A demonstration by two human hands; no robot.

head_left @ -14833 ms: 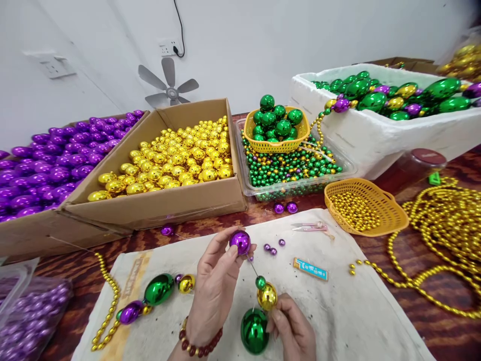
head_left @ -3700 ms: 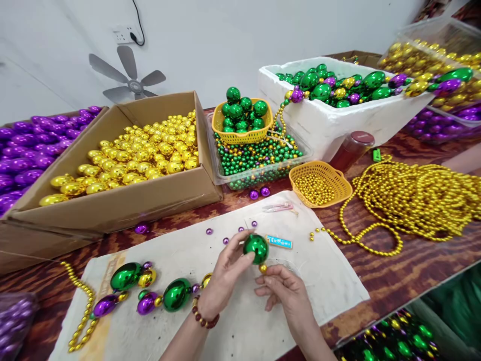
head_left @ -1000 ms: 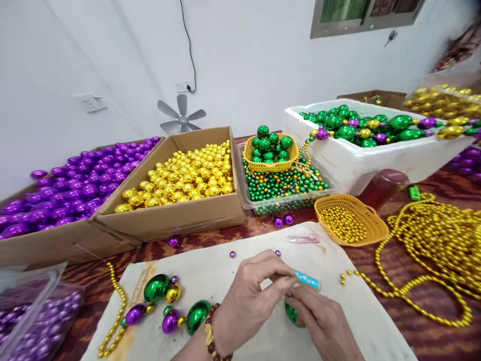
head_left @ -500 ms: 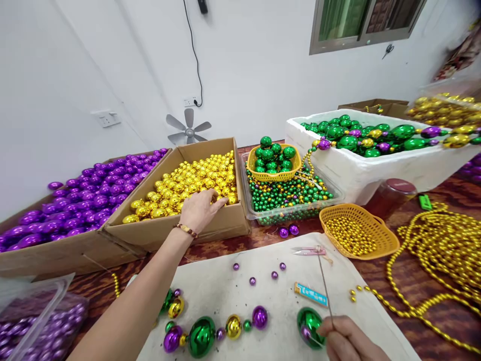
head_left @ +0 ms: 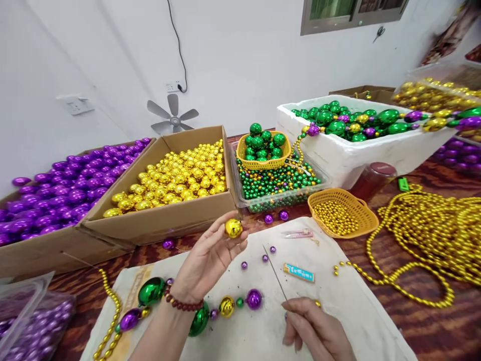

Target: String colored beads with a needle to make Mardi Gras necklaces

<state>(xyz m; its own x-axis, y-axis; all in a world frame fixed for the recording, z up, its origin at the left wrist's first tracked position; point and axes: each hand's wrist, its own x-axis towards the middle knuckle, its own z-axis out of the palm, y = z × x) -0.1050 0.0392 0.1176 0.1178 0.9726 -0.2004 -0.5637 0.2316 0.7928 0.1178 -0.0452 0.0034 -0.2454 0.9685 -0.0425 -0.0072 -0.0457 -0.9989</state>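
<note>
My left hand (head_left: 206, 258), palm turned up, pinches a shiny gold ball bead (head_left: 233, 228) above the cloth. In my right hand (head_left: 315, 323) is a long thin needle (head_left: 275, 271), gripped between thumb and fingers and tilted up to the left. A garland of large beads, among them a green bead (head_left: 152, 292), a gold bead (head_left: 226, 306) and a purple bead (head_left: 254, 299), lies on the white cloth (head_left: 240, 343). My left forearm hides part of it. Several small purple beads (head_left: 265, 258) lie loose beyond my right hand.
A carton of gold beads (head_left: 176, 225) stands beyond my left hand, beside a carton of purple beads (head_left: 45, 250). Further right are a clear tray (head_left: 280, 198), a white foam box (head_left: 319, 150), an orange basket (head_left: 366, 220) and coiled gold bead strings (head_left: 424, 240). Snips (head_left: 298, 233) lie on the cloth.
My left hand has come back from the gold-bead carton and now holds one gold bead over the cloth. My right hand has shifted left, still gripping the needle.
</note>
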